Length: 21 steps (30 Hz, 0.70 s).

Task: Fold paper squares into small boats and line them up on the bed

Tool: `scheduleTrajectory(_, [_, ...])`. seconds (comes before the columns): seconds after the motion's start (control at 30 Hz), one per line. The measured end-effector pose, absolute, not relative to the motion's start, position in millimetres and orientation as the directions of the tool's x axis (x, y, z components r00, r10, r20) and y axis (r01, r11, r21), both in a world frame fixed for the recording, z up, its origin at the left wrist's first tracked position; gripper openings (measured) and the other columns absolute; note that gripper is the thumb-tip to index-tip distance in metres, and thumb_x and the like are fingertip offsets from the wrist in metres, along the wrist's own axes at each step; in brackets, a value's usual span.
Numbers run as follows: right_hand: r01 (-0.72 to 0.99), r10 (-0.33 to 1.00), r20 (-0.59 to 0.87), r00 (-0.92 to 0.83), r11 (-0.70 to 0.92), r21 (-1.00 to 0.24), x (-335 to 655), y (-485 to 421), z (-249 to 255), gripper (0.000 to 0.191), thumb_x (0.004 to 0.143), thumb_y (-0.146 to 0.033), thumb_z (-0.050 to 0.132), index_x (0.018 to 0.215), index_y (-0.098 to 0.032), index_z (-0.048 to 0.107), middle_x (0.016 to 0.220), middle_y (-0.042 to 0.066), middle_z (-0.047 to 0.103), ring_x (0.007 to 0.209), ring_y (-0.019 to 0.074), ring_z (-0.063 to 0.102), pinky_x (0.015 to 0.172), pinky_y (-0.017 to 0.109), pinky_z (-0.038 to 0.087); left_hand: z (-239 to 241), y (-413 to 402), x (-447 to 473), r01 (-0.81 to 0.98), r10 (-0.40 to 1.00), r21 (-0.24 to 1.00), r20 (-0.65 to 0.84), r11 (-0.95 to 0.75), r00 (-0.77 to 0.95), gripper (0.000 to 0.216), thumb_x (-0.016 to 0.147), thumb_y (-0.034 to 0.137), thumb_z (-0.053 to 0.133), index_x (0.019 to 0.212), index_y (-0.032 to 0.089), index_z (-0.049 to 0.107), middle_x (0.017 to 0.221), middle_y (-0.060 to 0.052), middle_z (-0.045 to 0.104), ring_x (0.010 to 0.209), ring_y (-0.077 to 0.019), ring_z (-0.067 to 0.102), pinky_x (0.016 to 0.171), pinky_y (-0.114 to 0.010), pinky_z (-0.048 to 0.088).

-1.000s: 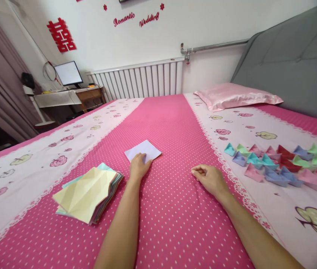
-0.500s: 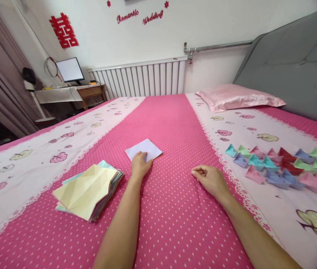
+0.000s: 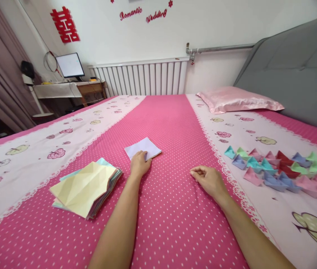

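Note:
My left hand rests on the near corner of a small stack of square lavender paper, its fingers laid on top and the thumb apart at the right edge. My right hand hovers over or rests on the pink dotted bedcover; which one I cannot tell. Its fingers are curled in towards the thumb, with nothing seen in them. Left of my left forearm lies a thicker pile of creased paper, pale yellow on top with other colours below. Several folded paper boats stand in rows to the right of my right hand.
The bedcover has a dotted pink middle and pale printed sides. A pink pillow lies at the far right against a grey headboard. A radiator runs along the wall, with a desk and monitor at the far left.
The view has shifted slightly. Both hands stay in nearly the same place, and the papers and boats lie as before.

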State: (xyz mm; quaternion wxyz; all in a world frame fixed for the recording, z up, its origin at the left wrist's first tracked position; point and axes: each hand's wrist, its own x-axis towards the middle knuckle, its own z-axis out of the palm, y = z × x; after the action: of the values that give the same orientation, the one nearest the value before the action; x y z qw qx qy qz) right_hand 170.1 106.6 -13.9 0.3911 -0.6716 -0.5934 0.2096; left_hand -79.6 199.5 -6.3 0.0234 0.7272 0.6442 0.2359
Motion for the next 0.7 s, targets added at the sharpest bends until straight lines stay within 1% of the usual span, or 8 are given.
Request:
scheduleTrajectory(0.07, [0.632, 0.961, 0.179, 0.210, 0.006, -0.775, 170.0, 106.5, -13.7, 0.018, 0.069, -0.031, 0.056, 0.074, -0.020, 0.069, 0.070, 0.003, 0.071, 0.064, 0.0185, 0.065, 0.062, 0.028, 0.049, -6.1, 199.2, -79.7, 0.924, 0.948, 0.342, 0.313, -0.172, 0.060, 0.043, 0.073, 0.032, 0.055, 0.111, 0.012, 0.058, 0.120, -0.015, 0.056, 0.112, -0.0246, 0.050, 0.096, -0.033, 0.036])
scheduleTrajectory(0.13, [0.630, 0.963, 0.169, 0.211, -0.002, -0.777, 170.0, 106.4, -13.7, 0.017, 0.069, -0.031, 0.056, 0.074, -0.020, 0.069, 0.070, 0.003, 0.071, 0.064, 0.0184, 0.065, 0.063, 0.028, 0.049, -5.7, 198.8, -79.7, 0.922, 0.948, 0.345, 0.313, -0.174, 0.062, 0.046, 0.073, 0.038, 0.055, 0.110, 0.012, 0.058, 0.118, -0.014, 0.056, 0.111, -0.0243, 0.051, 0.095, -0.032, 0.037])
scheduleTrajectory(0.23, [0.627, 0.964, 0.169, 0.208, 0.001, -0.779, 169.9, 106.4, -13.7, 0.017, 0.069, -0.031, 0.056, 0.075, -0.020, 0.069, 0.070, 0.003, 0.071, 0.065, 0.0180, 0.065, 0.063, 0.028, 0.049, -5.4, 198.5, -79.2, 0.923, 0.947, 0.346, 0.316, -0.170, 0.056, 0.047, 0.075, 0.044, 0.052, 0.109, 0.012, 0.059, 0.115, -0.014, 0.058, 0.108, -0.0239, 0.053, 0.093, -0.032, 0.038])
scheduleTrajectory(0.37, [0.630, 0.964, 0.162, 0.209, -0.006, -0.776, 169.4, 105.9, -12.4, 0.017, 0.069, -0.031, 0.056, 0.074, -0.020, 0.069, 0.070, 0.003, 0.071, 0.065, 0.0180, 0.065, 0.062, 0.027, 0.049, -6.0, 198.3, -78.5, 0.928, 0.945, 0.337, 0.324, -0.158, 0.043, 0.042, 0.076, 0.039, 0.051, 0.108, 0.014, 0.059, 0.117, -0.013, 0.058, 0.109, -0.0238, 0.052, 0.094, -0.033, 0.038])
scheduleTrajectory(0.53, [0.639, 0.967, 0.160, 0.200, -0.004, -0.769, 168.8, 104.6, -10.4, 0.019, 0.069, -0.032, 0.056, 0.075, -0.019, 0.069, 0.070, 0.003, 0.071, 0.064, 0.0180, 0.065, 0.062, 0.027, 0.048, -5.7, 197.2, -78.2, 0.934, 0.946, 0.322, 0.320, -0.156, 0.047, 0.042, 0.075, 0.038, 0.053, 0.110, 0.015, 0.058, 0.119, -0.011, 0.057, 0.110, -0.0228, 0.051, 0.094, -0.032, 0.037])
scheduleTrajectory(0.7, [0.641, 0.970, 0.144, 0.197, -0.017, -0.767, 168.6, 104.2, -9.6, 0.019, 0.070, -0.032, 0.055, 0.076, -0.019, 0.069, 0.071, 0.003, 0.071, 0.066, 0.0180, 0.065, 0.063, 0.027, 0.048, -4.6, 196.2, -77.3, 0.937, 0.947, 0.315, 0.317, -0.150, 0.045, 0.043, 0.075, 0.037, 0.053, 0.111, 0.014, 0.058, 0.119, -0.013, 0.056, 0.111, -0.0231, 0.050, 0.095, -0.032, 0.036])
